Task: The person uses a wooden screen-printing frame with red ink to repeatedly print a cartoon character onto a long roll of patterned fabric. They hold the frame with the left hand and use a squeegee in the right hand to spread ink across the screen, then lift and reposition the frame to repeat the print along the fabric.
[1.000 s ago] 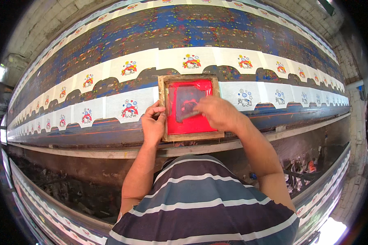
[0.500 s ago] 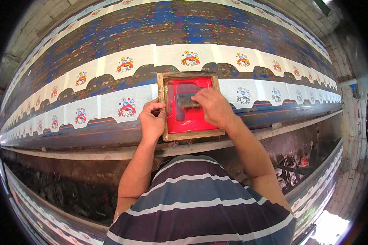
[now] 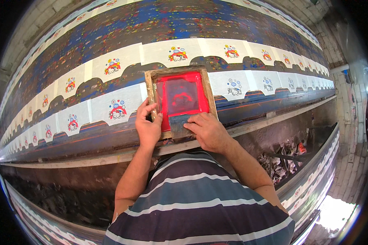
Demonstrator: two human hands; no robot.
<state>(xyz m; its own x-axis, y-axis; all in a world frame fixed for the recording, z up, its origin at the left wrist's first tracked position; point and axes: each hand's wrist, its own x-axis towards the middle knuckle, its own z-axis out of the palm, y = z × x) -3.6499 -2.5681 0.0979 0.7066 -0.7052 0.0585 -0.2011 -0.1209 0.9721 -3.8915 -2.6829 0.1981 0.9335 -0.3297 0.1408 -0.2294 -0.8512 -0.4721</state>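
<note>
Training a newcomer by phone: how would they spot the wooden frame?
On the long dark table, find the nearest row of white sheets. The wooden frame sits midway, the left hand at its edge; raised sides around red ink set it apart from the sheets.

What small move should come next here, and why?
Probably lift the wooden frame: the right hand holds the scraper at its near end, the middle of the mesh looks mostly clear of thick red, and the left hand grips its left side. Prints leftward have red arches; those rightward lack them.
</note>
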